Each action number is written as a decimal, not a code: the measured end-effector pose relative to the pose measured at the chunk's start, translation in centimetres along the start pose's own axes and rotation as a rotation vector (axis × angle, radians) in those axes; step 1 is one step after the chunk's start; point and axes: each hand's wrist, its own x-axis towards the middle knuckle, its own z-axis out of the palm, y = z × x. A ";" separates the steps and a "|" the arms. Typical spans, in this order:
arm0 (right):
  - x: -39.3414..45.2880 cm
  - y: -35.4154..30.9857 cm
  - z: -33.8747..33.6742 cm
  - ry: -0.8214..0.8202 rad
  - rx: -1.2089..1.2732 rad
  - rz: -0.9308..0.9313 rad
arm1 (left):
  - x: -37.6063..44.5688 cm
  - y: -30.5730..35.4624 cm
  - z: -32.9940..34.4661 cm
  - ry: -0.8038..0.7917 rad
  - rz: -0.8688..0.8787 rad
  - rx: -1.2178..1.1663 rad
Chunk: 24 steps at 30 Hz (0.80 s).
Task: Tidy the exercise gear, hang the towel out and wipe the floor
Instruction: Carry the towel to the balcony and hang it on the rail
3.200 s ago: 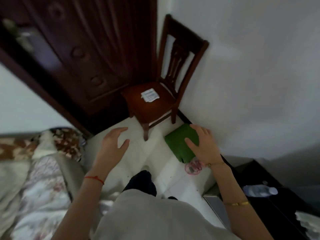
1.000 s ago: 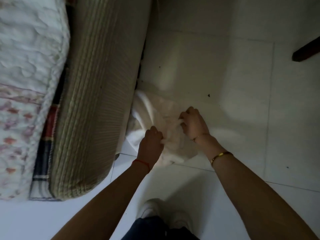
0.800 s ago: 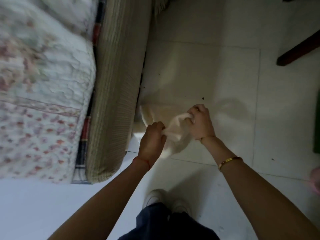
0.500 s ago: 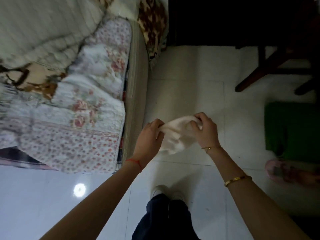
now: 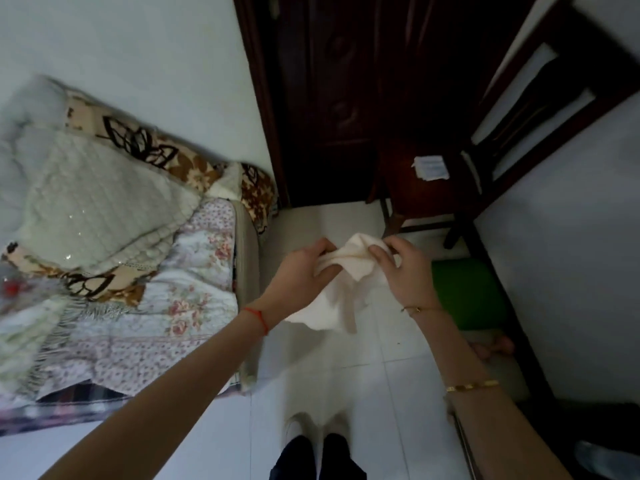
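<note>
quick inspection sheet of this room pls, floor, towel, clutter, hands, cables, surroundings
surface: white tiled floor, small dark specks.
job's things: cream towel held bunched above the floor; green mat lying by the wall.
clutter: folded paper on the chair seat; pink item beside the mat, blurred.
hands: left hand and right hand each grip the towel.
cables: nothing seen.
surroundings: bed with floral quilt at left, dark wooden door ahead.

The towel (image 5: 337, 292) is partly hidden behind the left hand (image 5: 301, 271) and right hand (image 5: 403, 268). The chair (image 5: 485, 150) is cut off at the top edge. The pink thing (image 5: 493, 348) beside the green mat (image 5: 467, 292) is too blurred to name.
</note>
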 end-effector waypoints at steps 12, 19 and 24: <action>-5.8 -8.8 -17.5 0.334 -0.225 -0.091 | 1.6 18.7 1.1 -0.565 0.140 -0.301; -11.4 -11.2 -23.4 0.532 -0.115 0.034 | 3.6 23.5 3.6 -0.583 0.394 -0.266; -16.6 -14.8 -25.2 0.722 -0.015 0.124 | 2.9 27.2 6.2 -0.521 0.640 -0.158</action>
